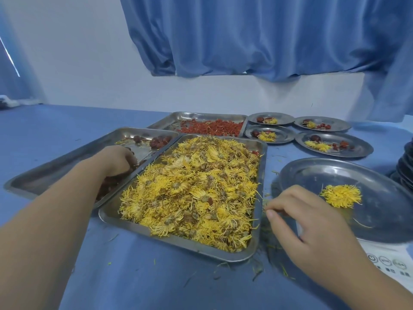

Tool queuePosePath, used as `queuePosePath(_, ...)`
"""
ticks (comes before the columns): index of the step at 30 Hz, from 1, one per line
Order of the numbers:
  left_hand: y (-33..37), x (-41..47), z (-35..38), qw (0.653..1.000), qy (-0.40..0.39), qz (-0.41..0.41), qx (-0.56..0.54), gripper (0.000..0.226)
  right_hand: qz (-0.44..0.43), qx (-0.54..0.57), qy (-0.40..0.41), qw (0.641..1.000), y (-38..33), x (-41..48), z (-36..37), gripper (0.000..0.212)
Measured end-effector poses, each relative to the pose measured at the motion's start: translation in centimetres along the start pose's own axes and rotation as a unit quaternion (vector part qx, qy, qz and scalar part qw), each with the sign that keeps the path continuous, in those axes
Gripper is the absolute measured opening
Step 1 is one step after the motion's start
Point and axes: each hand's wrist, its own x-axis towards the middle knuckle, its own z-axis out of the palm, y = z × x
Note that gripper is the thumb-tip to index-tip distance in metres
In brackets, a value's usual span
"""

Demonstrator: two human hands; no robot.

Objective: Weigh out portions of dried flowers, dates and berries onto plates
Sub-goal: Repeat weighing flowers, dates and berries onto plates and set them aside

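A steel tray (107, 217) heaped with dried yellow flowers (194, 189) lies in the middle. To its left a tray (55, 173) holds dark red dates (159, 140); my left hand (116, 159) reaches into it with fingers curled down among dates, and what they hold is hidden. A far tray (169, 121) carries red berries (212, 128). My right hand (299, 218) hovers beside a steel plate (380, 220) on a white scale (388, 262), fingers loosely curled, pinching thin petal strands. One yellow flower (342, 195) lies on that plate.
Several filled plates (335, 153) with flower, date and berries stand at the back right. A stack of dark plates (405, 168) sits at the right edge. Loose petals litter the blue cloth (156, 283). Blue curtains (245, 36) hang behind.
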Motion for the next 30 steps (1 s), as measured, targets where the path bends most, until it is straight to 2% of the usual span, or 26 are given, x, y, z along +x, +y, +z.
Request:
queuePosePath(2,0.1,-0.5,-0.1,0.999,0.035,0.010,-0.019,0.018,-0.002,0.005,0.010,1.000,0.0,0.0,-0.1,0.025)
queuePosePath(4,0.5,-1.3,-0.3,0.993,0.077,0.021,-0.085,0.013,0.002,0.016,0.025,1.000,0.1,0.0,-0.3,0.023)
queuePosePath(7,2.2,-3.1,-0.7,0.966,0.113,0.033,-0.228,0.019,0.026,0.045,0.069,0.996,0.2,-0.1,-0.9,0.016)
queuePosePath(10,5.7,-5.1,-1.1,0.944,0.125,0.084,-0.292,0.022,0.095,0.109,0.132,0.981,0.6,-0.1,-1.9,0.018)
queuePosePath(12,8.6,-6.2,-1.3,0.926,0.130,0.119,-0.334,0.025,0.180,0.190,0.167,0.951,1.1,-0.1,-2.6,0.021)
queuePosePath(15,13.3,-7.5,-1.4,0.904,0.110,0.161,-0.381,0.028,0.289,0.319,0.215,0.877,2.0,0.0,-3.8,0.020)
queuePosePath(17,16.7,-8.5,-1.3,0.898,0.088,0.196,-0.384,0.030,0.329,0.378,0.247,0.829,2.5,0.1,-4.8,0.026)
queuePosePath(21,23.0,-10.4,0.0,0.905,0.036,0.259,-0.335,0.028,0.362,0.464,0.296,0.752,3.6,0.4,-6.7,0.033)
queuePosePath(25,27.4,-11.6,2.4,0.909,-0.008,0.316,-0.273,0.028,0.389,0.528,0.323,0.682,4.6,0.5,-7.8,0.027)
queuePosePath(27,28.7,-11.8,3.4,0.912,-0.027,0.338,-0.231,0.028,0.394,0.553,0.327,0.657,4.9,0.7,-8.1,0.025)
queuePosePath(30,29.9,-11.8,4.3,0.923,-0.049,0.345,-0.167,0.024,0.396,0.574,0.323,0.640,5.0,0.8,-8.3,0.025)
